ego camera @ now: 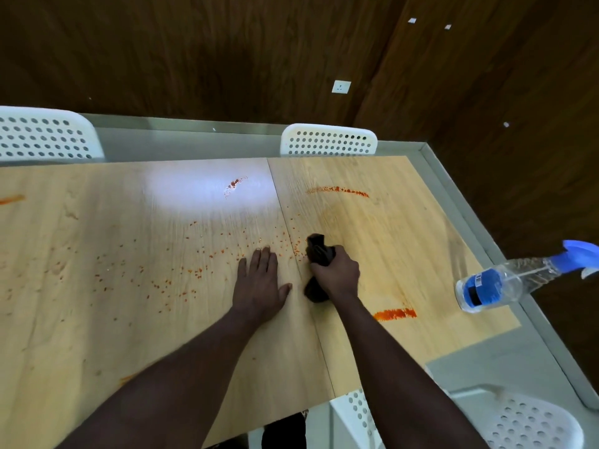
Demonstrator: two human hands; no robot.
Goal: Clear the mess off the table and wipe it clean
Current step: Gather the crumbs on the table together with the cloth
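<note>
A light wooden table [129, 319] fills the view. Small orange-red crumbs [194, 270] are scattered over its middle. Orange-red smears lie at the far right [340, 190], the far middle [235, 185] and the near right [395, 314]. My right hand [337, 273] is shut on a bunched dark brown cloth [319, 252] that presses on the table near the centre seam. Just to its left, my left hand [259, 283] lies flat on the wood, fingers together and palm down, holding nothing.
A clear spray bottle [505, 281] with a blue label and blue trigger stands at the table's right edge. White perforated chairs stand at the far left [45, 137], far middle [327, 142] and near right [525, 422]. Dark wood walls lie behind.
</note>
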